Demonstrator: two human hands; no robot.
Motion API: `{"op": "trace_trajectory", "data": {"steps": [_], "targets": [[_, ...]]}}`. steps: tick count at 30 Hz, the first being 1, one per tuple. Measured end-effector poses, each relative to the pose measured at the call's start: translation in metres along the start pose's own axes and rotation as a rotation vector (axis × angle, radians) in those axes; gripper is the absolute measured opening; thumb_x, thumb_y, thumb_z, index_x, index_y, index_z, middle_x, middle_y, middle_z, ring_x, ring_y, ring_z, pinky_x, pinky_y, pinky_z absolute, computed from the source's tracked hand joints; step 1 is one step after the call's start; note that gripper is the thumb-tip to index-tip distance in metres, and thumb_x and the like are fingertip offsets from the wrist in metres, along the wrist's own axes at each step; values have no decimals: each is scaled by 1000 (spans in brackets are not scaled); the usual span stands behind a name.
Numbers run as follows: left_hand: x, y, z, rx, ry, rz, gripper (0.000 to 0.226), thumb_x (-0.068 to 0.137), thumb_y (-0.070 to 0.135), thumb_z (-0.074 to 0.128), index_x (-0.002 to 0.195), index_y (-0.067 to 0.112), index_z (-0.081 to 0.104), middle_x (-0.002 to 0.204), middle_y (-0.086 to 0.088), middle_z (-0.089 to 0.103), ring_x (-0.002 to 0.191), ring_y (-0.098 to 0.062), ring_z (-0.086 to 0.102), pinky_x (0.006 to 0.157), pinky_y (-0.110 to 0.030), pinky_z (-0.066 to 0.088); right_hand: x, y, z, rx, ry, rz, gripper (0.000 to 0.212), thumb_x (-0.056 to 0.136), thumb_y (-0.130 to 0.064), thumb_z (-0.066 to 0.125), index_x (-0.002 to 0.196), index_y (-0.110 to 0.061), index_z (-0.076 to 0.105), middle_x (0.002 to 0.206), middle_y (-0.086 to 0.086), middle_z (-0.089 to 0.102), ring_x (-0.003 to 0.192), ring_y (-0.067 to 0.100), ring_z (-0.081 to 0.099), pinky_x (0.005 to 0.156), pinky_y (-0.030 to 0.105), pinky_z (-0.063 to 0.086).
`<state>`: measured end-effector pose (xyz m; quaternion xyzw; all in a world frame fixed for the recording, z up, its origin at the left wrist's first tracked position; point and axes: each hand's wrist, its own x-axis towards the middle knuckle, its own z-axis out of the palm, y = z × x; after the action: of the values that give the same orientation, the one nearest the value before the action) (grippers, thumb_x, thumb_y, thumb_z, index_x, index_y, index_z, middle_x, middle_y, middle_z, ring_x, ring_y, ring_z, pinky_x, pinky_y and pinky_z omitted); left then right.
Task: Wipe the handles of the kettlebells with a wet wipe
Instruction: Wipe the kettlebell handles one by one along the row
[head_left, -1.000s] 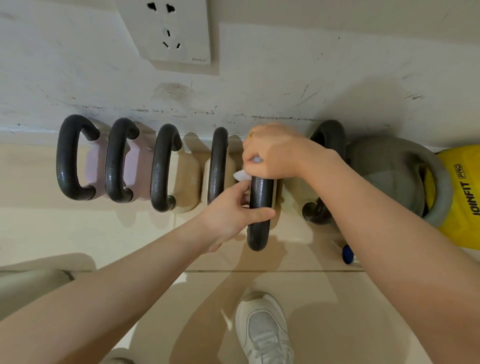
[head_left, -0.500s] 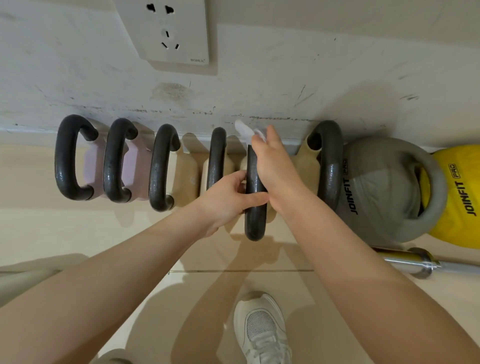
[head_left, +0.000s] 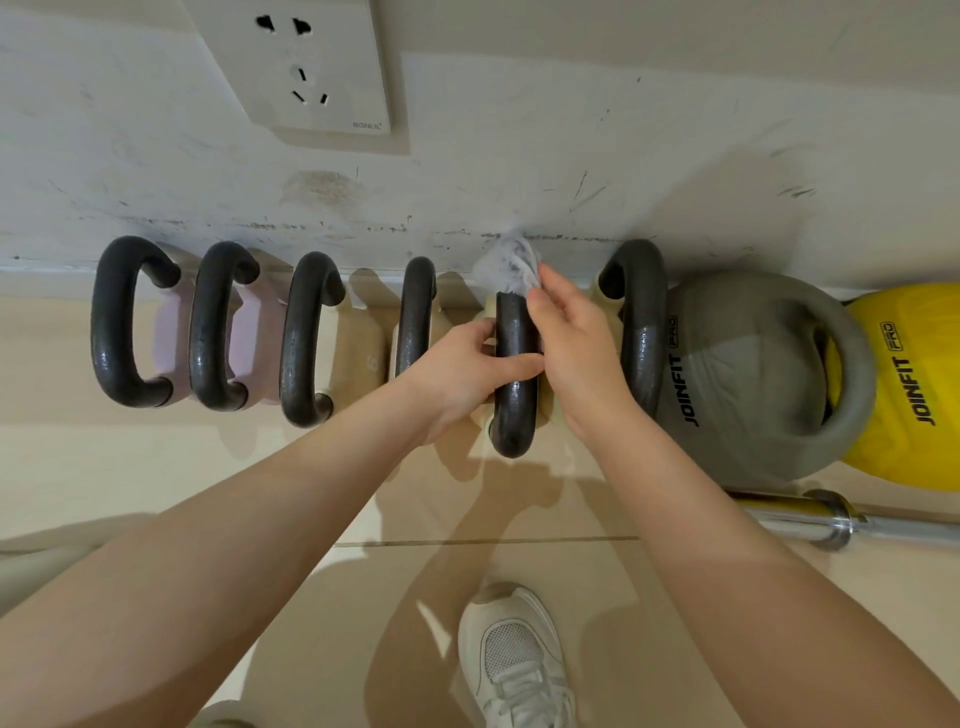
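A row of kettlebells with dark handles stands on the floor against the wall. My left hand (head_left: 467, 364) grips the dark handle (head_left: 514, 410) of the fifth kettlebell from the left, thumb across it. My right hand (head_left: 576, 338) pinches a crumpled white wet wipe (head_left: 509, 270) and presses it on the far end of that same handle. To the left are a beige kettlebell handle (head_left: 415, 317), another (head_left: 306, 338), and two pink kettlebells (head_left: 213, 322) (head_left: 119, 317). To the right stand a dark handle (head_left: 641, 322), a grey kettlebell (head_left: 748, 374) and a yellow kettlebell (head_left: 909, 384).
A wall socket (head_left: 311, 67) sits on the scuffed white wall above the row. A chrome barbell end (head_left: 831, 519) lies on the tiled floor at the right. My white shoe (head_left: 514, 660) stands on the floor below the hands.
My right hand has slid the wipe from the middle of the handle up to its far end by the wall, and more of the wipe shows. My left hand keeps its hold.
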<state>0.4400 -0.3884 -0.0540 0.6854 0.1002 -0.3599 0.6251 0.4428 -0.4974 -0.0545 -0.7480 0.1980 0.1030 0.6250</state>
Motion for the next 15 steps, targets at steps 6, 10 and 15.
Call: {"op": "trace_trajectory", "data": {"steps": [6, 10, 15], "targets": [[3, 1, 4, 11, 39, -2, 34, 84, 21, 66, 117, 15, 57, 101, -4, 68, 97, -19, 66, 94, -35, 51, 9, -1, -18, -195, 98, -116, 19, 90, -13, 54, 105, -13, 65, 85, -14, 61, 79, -2, 57, 77, 14, 46], [4, 4, 9, 63, 82, -12, 36, 83, 26, 66, 117, 13, 58, 105, -5, 68, 99, -21, 65, 96, -40, 50, 9, -7, -30, -151, 141, -102, 6, 87, -16, 56, 87, -19, 61, 73, -11, 58, 65, 0, 53, 57, 7, 42], [6, 0, 15, 73, 149, -20, 41, 85, 32, 63, 122, 16, 55, 110, -4, 68, 100, -21, 66, 96, -41, 50, -2, -12, -40, -65, 136, -127, 8, 83, -14, 59, 87, -17, 53, 78, -3, 58, 71, 6, 54, 69, 18, 46]]}}
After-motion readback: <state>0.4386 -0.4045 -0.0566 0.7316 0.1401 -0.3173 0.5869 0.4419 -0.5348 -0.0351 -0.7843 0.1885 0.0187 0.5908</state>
